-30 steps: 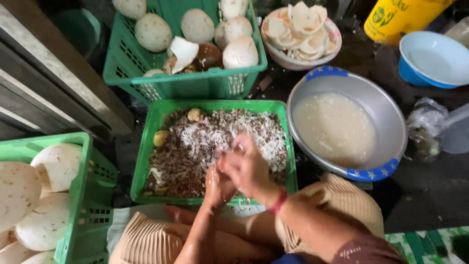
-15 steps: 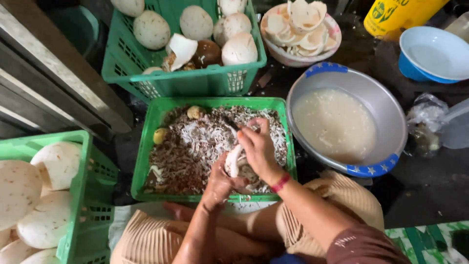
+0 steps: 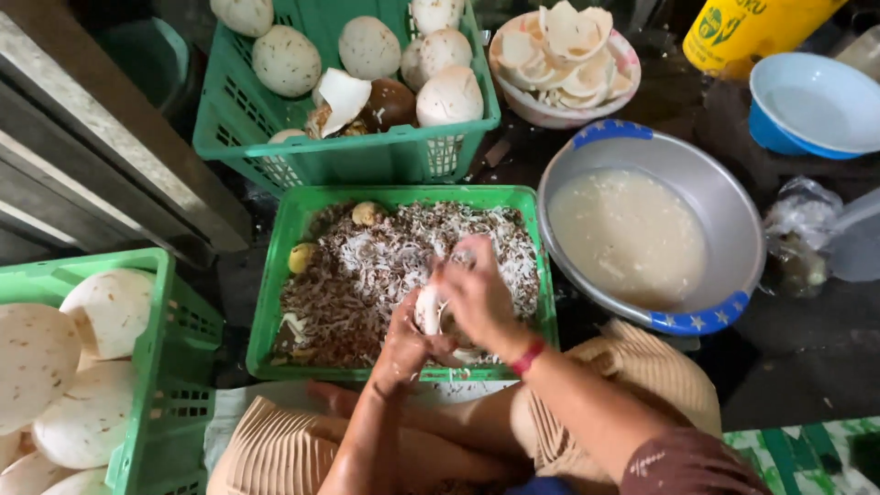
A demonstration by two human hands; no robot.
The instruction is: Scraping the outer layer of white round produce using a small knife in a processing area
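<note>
My left hand [image 3: 405, 341] grips a white piece of coconut [image 3: 428, 310] over the near edge of a green crate [image 3: 275, 284] filled with brown and white coconut shavings. My right hand [image 3: 478, 295] is closed over the same piece from the right, a small tool seemingly in its fingers, though I cannot make it out. A red band sits on my right wrist. My knees in tan pleated cloth lie below the crate.
A metal basin [image 3: 724, 220] of milky liquid stands right of the crate. Behind are a green basket [image 3: 367, 156] of peeled coconuts, a bowl [image 3: 550, 110] of white coconut pieces, a blue bowl [image 3: 807, 101]. Another green basket [image 3: 174, 367] of coconuts sits at left.
Both hands have stayed over the crate's near edge, shifting slightly as they work the white coconut piece. Nothing else has moved.
</note>
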